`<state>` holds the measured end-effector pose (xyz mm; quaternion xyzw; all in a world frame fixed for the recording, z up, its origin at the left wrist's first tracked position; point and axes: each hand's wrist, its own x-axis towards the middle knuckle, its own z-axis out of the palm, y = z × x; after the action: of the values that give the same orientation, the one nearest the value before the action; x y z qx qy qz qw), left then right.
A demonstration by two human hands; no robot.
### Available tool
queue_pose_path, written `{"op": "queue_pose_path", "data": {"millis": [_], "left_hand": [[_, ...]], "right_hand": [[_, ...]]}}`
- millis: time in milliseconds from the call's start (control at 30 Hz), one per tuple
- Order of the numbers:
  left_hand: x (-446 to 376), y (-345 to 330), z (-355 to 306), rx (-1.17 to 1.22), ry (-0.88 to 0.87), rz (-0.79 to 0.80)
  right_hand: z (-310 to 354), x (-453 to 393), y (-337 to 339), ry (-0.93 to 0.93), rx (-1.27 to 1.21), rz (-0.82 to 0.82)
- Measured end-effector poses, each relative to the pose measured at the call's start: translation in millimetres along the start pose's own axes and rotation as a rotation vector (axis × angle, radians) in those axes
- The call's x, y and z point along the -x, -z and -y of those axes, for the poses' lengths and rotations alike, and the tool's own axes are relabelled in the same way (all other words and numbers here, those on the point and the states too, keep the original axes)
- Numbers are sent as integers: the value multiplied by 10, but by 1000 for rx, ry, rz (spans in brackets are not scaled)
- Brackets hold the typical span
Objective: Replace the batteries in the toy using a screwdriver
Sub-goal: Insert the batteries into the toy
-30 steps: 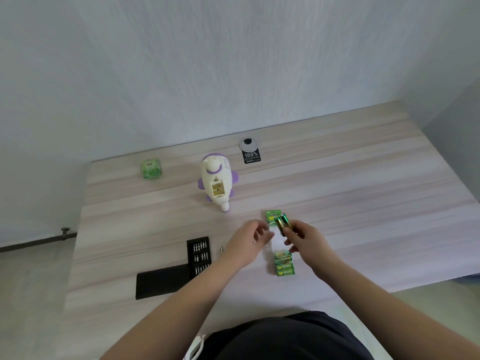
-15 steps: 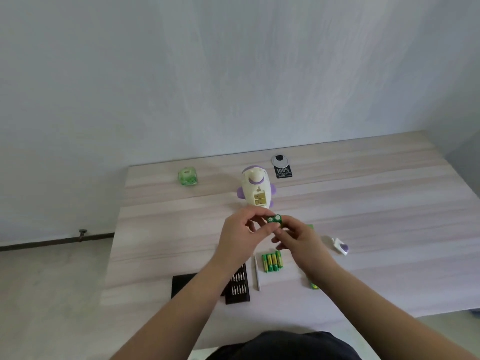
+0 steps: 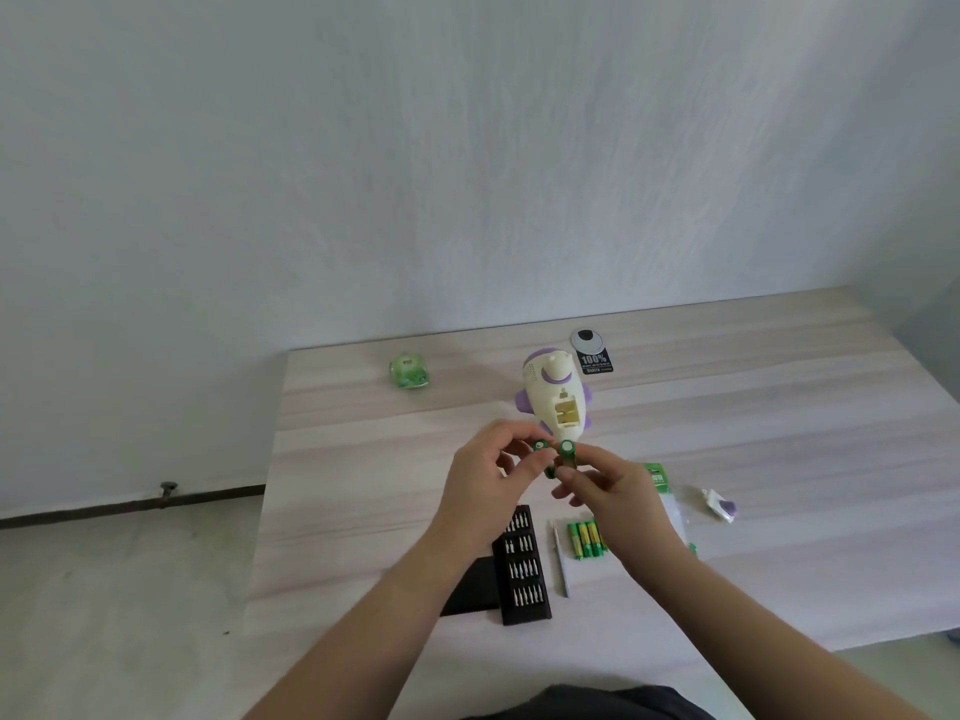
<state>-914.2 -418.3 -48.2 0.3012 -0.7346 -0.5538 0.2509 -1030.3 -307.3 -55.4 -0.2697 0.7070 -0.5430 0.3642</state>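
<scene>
Surface: pale wood-grain table [image 3: 779,407] against a plain white wall.
Toy: white-and-purple plastic rocket-shaped toy [image 3: 554,394] lies just beyond our hands, long axis running away from us, empty battery bay facing up.
Left hand [image 3: 488,478]: we pinch one green cylindrical battery [image 3: 540,446].
Right hand [image 3: 615,485]: we pinch a second green battery [image 3: 567,452].
Nearer hand: we judge them about equally near, the bay directly ahead.
Spares: loose green batteries [image 3: 587,538] beside the slim grey screwdriver [image 3: 560,561].
</scene>
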Motion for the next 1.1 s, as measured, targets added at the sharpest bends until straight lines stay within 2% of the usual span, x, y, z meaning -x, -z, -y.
{"op": "queue_pose_path", "data": {"millis": [233,400,567,667,767,833,967,1100], "left_hand": [[-102,-26,125,156,131,7],[-209,-137,250,307,337,-56],[-312,-273,357,325,466,-38],[-339,-372,360,267,404,-89],[-397,-477,415,-51,187,-230],[-467,-545,444,-117,107,-265],[-609,-640,514,-136,111,-276],[-758,-725,563,-208,142,-292]], "right_hand": [[-128,-1,11,-108,-145,-102],[-225,-53,167,-155,-276,-138],[-333,-189,340,-157,-233,-128],[-385,-315,460,-157,-231,-110],[-445,-436,607,-151,-170,-92],[-486,-503,698,-141,-79,-51],[-513,-664,879,-97,105,-1],[-533,-906,973,-33,189,-66]]}}
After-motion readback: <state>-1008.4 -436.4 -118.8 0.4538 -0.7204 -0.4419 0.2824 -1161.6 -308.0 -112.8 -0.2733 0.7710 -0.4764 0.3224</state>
